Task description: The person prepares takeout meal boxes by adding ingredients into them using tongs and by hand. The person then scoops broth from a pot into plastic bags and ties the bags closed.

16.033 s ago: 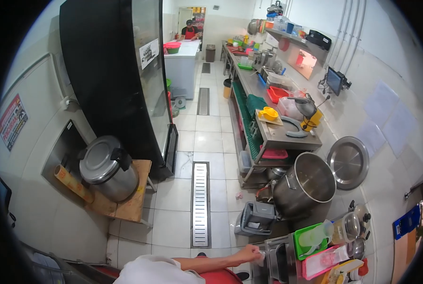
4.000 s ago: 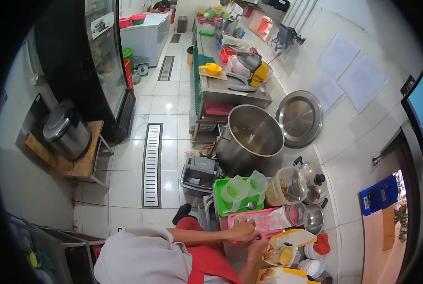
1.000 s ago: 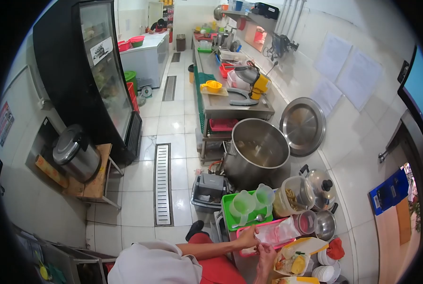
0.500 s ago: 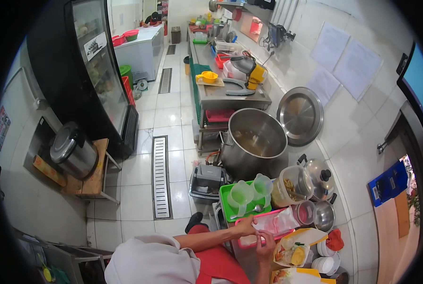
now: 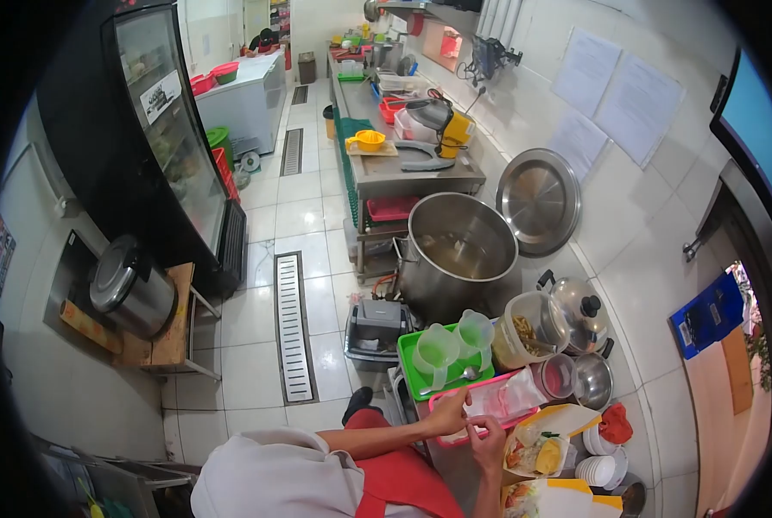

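My left hand (image 5: 447, 413) reaches in over the pink tray (image 5: 439, 402), its fingers closed in a pinch. Just beside it is my right hand (image 5: 489, 441), also pinching, with the fingertips of both hands almost touching. Whatever lies between them is too small to make out. Clear plastic bags (image 5: 511, 395) lie on the tray past my fingers. Near my right hand sits a portion of food (image 5: 537, 455) in yellow-and-white paper, and a second wrapped portion (image 5: 524, 499) lies closer to me.
Behind the pink tray, a green tray (image 5: 410, 356) holds two plastic jugs (image 5: 438, 347) and a spoon (image 5: 468, 374). A large stockpot (image 5: 416, 289) stands beyond. White bowls (image 5: 595, 471) and a steel bowl (image 5: 593, 381) are at the right. A floor drain (image 5: 289, 328) runs at left.
The view has shifted slightly. My left hand has drawn back a little from the plastic bags, and both hands remain close together over the pink tray.
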The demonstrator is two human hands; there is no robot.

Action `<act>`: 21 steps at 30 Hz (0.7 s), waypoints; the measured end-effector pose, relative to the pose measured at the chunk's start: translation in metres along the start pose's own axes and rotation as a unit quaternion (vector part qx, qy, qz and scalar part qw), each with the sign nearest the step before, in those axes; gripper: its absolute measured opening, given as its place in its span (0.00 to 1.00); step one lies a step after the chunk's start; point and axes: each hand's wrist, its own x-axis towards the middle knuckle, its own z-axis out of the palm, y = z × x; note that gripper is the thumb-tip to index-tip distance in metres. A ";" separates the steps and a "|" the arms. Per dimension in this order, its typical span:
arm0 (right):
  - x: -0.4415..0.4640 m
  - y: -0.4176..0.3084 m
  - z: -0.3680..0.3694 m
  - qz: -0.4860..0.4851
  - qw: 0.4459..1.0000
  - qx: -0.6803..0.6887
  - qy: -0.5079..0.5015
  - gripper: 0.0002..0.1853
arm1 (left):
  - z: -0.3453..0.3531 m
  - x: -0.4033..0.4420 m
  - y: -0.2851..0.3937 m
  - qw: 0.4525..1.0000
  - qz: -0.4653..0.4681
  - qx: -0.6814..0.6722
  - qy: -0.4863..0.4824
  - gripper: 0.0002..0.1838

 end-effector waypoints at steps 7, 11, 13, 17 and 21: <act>0.000 0.017 0.009 0.055 0.998 0.032 -0.003 0.05 | -0.004 -0.001 -0.001 0.999 0.033 0.008 -0.006 0.23; 0.001 0.003 0.008 0.056 0.997 0.052 -0.004 0.06 | -0.010 -0.008 0.010 0.992 0.101 0.077 0.017 0.23; 0.002 -0.003 0.006 0.012 1.000 -0.023 -0.005 0.07 | -0.005 -0.008 0.005 0.995 0.073 0.063 0.034 0.23; -0.003 -0.008 0.018 -0.042 0.989 -0.119 0.078 0.06 | -0.007 -0.008 0.006 0.998 0.039 0.025 0.048 0.20; -0.007 0.002 0.028 -0.089 0.969 -0.155 0.169 0.05 | -0.003 0.002 -0.009 0.999 0.029 -0.008 0.038 0.12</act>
